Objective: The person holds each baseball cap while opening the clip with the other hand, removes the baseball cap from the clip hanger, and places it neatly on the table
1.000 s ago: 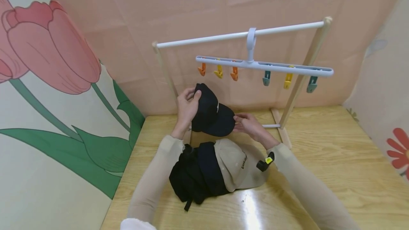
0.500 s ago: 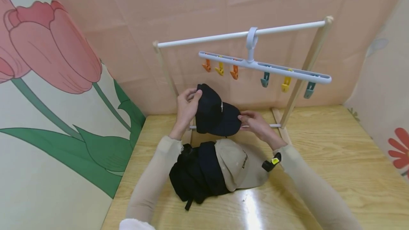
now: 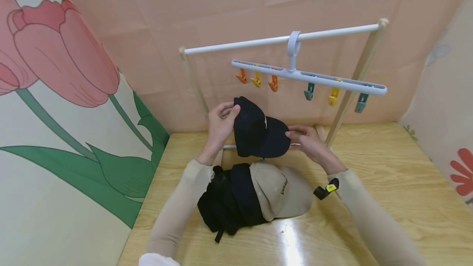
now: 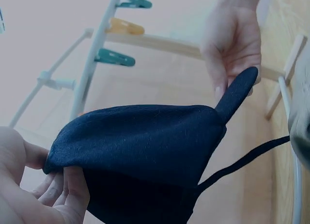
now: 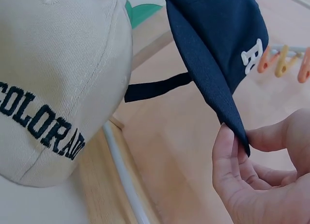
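Observation:
A navy baseball cap [image 3: 251,128] is held up below the clip hanger [image 3: 310,76], its brim toward the right. My left hand [image 3: 220,124] pinches the top of the crown at its left side; the left wrist view shows thumb and fingers on the fabric [image 4: 140,141]. With thumb and fingers my right hand [image 3: 304,141] pinches the brim's tip, and the right wrist view shows white lettering [image 5: 252,56] on the cap's front. A dark strap [image 5: 157,87] hangs from the cap. Below it on the table lies a beige cap [image 3: 278,190] lettered in dark thread.
Black and navy caps [image 3: 234,200] lie nested against the beige one on the wooden table [image 3: 388,175]. The hanger, with several orange, yellow and teal clips [image 3: 334,97], hangs from the white rod [image 3: 236,45] of a wooden-legged rack. A pink backdrop [image 3: 207,3] stands behind.
Both hands have carried the navy cap a little to the right, the right hand farther. The hanger has swung, its left end shifting right and its right end dipping slightly.

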A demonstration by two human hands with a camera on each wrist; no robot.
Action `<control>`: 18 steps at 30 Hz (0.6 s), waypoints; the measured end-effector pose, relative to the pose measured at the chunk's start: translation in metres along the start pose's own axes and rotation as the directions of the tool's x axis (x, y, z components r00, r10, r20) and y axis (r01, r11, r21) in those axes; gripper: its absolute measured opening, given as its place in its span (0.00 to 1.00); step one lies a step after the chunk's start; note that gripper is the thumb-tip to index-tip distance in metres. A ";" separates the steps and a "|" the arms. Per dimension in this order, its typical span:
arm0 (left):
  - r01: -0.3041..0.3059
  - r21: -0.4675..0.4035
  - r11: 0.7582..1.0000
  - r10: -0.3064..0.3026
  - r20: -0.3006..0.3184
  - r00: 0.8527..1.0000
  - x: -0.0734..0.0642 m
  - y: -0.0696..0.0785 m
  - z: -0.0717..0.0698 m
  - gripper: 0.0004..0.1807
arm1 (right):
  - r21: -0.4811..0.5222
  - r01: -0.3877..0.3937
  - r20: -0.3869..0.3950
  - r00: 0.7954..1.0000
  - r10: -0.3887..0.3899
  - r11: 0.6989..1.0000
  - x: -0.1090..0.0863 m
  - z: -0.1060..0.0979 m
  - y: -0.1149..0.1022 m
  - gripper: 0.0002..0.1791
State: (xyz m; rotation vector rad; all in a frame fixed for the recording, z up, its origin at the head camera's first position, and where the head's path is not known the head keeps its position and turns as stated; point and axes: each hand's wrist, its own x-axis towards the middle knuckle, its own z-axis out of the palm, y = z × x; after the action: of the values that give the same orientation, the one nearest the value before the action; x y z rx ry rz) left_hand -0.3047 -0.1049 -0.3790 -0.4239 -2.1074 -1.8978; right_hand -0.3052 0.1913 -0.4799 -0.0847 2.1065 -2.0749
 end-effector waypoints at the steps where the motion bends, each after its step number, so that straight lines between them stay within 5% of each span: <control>1: -0.002 -0.004 1.000 0.002 0.007 1.000 -0.001 0.001 0.001 0.15 | 0.007 0.005 0.001 1.000 -0.005 1.000 -0.002 -0.001 0.000 0.31; 18: 0.108 -0.151 0.983 -0.088 0.134 0.987 -0.021 0.013 0.008 0.14 | 0.018 0.052 0.016 0.999 -0.052 0.998 -0.032 -0.015 0.006 0.31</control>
State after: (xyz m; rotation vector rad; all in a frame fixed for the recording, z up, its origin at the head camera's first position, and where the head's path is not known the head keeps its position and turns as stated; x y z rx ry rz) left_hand -0.2800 -0.0968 -0.3760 -0.4943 -2.0987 -2.1579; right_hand -0.2760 0.2117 -0.4833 -0.1550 2.0973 -2.1143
